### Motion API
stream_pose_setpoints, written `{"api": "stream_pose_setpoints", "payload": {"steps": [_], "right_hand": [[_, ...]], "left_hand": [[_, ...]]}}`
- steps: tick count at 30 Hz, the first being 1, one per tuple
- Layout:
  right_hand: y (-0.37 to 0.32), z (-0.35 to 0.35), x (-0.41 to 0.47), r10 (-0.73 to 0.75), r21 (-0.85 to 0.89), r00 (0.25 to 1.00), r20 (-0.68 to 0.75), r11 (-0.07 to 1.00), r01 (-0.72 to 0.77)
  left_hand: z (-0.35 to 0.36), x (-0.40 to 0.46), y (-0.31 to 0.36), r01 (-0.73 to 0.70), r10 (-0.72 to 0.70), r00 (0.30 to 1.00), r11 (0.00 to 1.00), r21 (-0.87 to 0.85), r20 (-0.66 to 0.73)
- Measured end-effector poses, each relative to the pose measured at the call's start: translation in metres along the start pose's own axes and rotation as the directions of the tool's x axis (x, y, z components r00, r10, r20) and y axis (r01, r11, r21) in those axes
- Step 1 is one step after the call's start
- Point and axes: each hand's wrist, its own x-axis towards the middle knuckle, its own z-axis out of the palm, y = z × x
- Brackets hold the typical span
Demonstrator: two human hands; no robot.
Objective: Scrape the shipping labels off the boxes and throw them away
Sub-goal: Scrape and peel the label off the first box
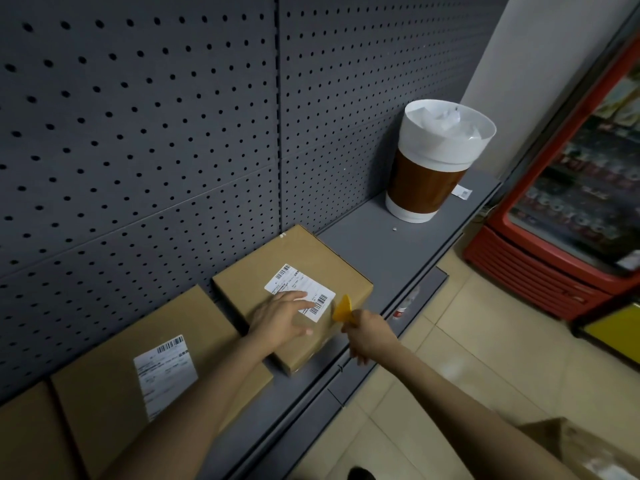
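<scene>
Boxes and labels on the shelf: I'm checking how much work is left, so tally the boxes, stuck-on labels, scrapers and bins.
Boxes: 3
Labels: 2
Scraper: 1, in the right hand
Bin: 1
Total: 7
</scene>
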Motion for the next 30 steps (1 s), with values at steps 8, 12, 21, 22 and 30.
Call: {"api": "stream_pose_setpoints", "payload": {"steps": [8, 12, 21, 22, 30], "right_hand": [[-0.006, 0.009, 0.002, 0.039, 0.247, 0.991, 0.126, 0.967, -0.069], [-0.011, 0.008, 0.006, 0.065, 0.255, 0.988, 0.142, 0.962, -0.100], [-0.017, 0.010, 0.011, 0.086, 0.312, 0.982, 0.170, 0.940, -0.136], [-0.016, 0.010, 0.012, 0.084, 0.333, 0.982, 0.170, 0.933, -0.137], [-0.001, 0.020, 0.014, 0.046, 0.521, 0.985, 0.164, 0.844, -0.126]], "left_hand": [[0.019, -0.004, 0.000, 0.029, -0.029, 0.999, 1.000, -0.003, -0.016], [0.019, -0.002, 0.001, 0.037, -0.037, 0.999, 0.999, 0.007, -0.002], [0.019, -0.001, 0.000, 0.049, -0.049, 0.999, 0.999, -0.001, 0.006], [0.019, -0.001, 0.000, 0.047, -0.047, 0.999, 0.999, 0.003, 0.006], [0.020, -0.002, -0.002, 0.039, -0.039, 0.999, 0.999, 0.005, -0.005]]}}
